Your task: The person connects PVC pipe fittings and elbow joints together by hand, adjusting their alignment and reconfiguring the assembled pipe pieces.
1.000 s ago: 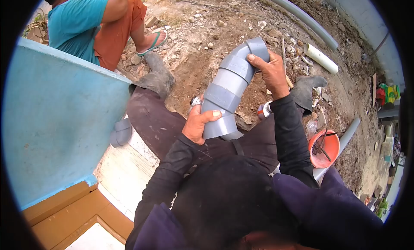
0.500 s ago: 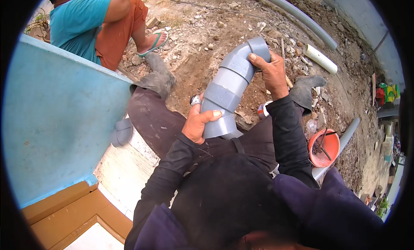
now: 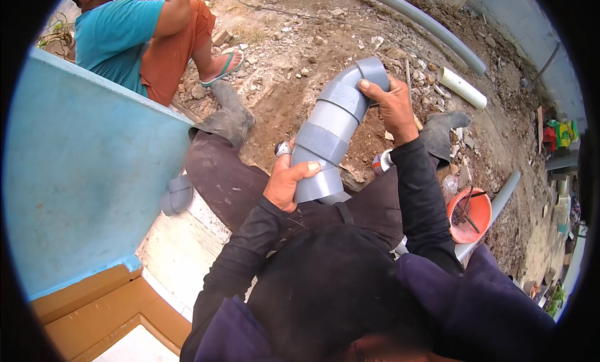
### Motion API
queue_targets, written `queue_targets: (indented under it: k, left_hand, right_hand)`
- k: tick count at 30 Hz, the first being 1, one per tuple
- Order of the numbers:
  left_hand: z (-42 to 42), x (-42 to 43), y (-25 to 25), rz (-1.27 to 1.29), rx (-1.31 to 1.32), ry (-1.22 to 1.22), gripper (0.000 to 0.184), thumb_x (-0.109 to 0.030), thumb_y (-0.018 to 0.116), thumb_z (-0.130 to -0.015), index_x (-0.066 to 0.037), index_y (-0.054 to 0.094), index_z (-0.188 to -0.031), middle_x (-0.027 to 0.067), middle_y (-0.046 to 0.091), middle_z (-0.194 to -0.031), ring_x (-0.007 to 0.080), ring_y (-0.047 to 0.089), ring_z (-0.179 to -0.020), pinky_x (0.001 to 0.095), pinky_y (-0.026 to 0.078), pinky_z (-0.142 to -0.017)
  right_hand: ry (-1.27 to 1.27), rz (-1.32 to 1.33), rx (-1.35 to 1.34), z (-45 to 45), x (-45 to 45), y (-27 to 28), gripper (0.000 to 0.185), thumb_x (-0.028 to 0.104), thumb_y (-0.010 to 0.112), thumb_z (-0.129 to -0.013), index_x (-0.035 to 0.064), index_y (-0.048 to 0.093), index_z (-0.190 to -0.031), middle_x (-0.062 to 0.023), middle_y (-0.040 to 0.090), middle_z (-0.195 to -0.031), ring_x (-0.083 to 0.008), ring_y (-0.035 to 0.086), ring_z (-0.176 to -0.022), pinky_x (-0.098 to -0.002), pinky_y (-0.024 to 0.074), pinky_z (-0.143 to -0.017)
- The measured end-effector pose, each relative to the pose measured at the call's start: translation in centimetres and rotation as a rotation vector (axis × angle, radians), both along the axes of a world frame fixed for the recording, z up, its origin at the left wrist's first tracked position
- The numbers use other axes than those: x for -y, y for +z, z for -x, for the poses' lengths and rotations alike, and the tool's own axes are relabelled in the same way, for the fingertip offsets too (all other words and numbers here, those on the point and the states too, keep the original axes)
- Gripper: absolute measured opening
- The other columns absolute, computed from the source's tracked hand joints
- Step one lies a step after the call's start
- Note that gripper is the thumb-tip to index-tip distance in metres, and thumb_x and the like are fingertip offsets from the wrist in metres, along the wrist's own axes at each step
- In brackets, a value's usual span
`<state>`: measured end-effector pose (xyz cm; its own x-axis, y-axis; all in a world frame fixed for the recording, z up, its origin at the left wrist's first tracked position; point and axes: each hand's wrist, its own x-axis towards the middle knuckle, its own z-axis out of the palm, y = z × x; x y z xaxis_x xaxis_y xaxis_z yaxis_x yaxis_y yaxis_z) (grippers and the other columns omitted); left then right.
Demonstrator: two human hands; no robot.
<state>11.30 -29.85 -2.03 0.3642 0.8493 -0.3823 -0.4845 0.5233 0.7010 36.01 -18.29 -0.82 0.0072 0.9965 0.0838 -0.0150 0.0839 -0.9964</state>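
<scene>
Between my two hands is a grey PVC pipe assembly point(image 3: 330, 121), made of two elbow fittings joined by a short length of pipe. It tilts from lower left to upper right, above my lap. My left hand point(image 3: 289, 181) grips the lower elbow near its open rim, thumb on the near side and a large ring on one finger. Around the upper elbow's end my right hand point(image 3: 392, 106) is closed, thumb lying over its edge. The undersides of the fittings hide several fingers. A small white and orange container point(image 3: 381, 162) sits on the ground below my right wrist.
A seated person in a teal shirt point(image 3: 119, 34) is beyond the light-blue wall point(image 3: 94, 162) at left. A loose grey elbow point(image 3: 177, 195) lies by the wall. An orange bucket point(image 3: 469, 218), a white pipe point(image 3: 462, 87) and a long grey pipe point(image 3: 431, 24) lie right, among rubble.
Both hands keep the same hold on the pipe assembly, which has hardly moved. The whole view has shifted very slightly.
</scene>
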Motion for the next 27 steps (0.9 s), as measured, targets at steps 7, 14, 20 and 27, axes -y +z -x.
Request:
queue_targets:
  k: [7, 14, 20, 27]
  left_hand:
    - [0.0, -0.6, 0.5, -0.065, -0.014, 0.023, 0.070, -0.014, 0.072, -0.076, -0.002, 0.041, -0.138, 0.0143, 0.061, -0.117, 0.0223, 0.065, -0.101, 0.0373, 0.055, -0.088]
    - [0.0, 0.3, -0.6, -0.016, -0.010, 0.010, 0.073, -0.015, 0.073, -0.076, -0.001, 0.040, -0.139, 0.0140, 0.060, -0.117, 0.0224, 0.064, -0.104, 0.0375, 0.055, -0.089]
    - [0.3, 0.0, -0.5, 0.000, -0.015, 0.020, 0.070, -0.014, 0.072, -0.077, -0.001, 0.041, -0.139, 0.0137, 0.061, -0.117, 0.0227, 0.065, -0.101, 0.0374, 0.056, -0.086]
    - [1.3, 1.0, -1.7, 0.026, 0.017, 0.007, 0.066, -0.015, 0.071, -0.079, 0.001, 0.044, -0.136, 0.0139, 0.062, -0.116, 0.0221, 0.066, -0.100, 0.0368, 0.056, -0.087]
  right_hand:
    - [-0.011, -0.055, -0.048, 0.3, -0.1, 0.8, 0.027, 0.024, 0.076, -0.089, 0.0002, 0.071, -0.100, -0.0007, 0.069, -0.084, -0.0070, 0.061, -0.070, -0.0241, 0.0491, -0.064]
    - [-0.005, 0.035, -0.048, -0.2, 0.2, -0.7, 0.026, 0.024, 0.076, -0.089, 0.0009, 0.072, -0.100, -0.0006, 0.069, -0.084, -0.0071, 0.061, -0.071, -0.0236, 0.0488, -0.066]
    - [-0.015, 0.063, -0.034, -0.2, -0.1, -1.4, 0.027, 0.024, 0.077, -0.087, 0.0012, 0.072, -0.099, -0.0008, 0.069, -0.082, -0.0072, 0.060, -0.070, -0.0237, 0.0476, -0.064]
    - [-0.163, 0.108, -0.040, -3.0, -1.7, -3.8, 0.037, 0.031, 0.076, -0.088, 0.0033, 0.069, -0.112, -0.0029, 0.069, -0.086, -0.0099, 0.063, -0.067, -0.0250, 0.0506, -0.055]
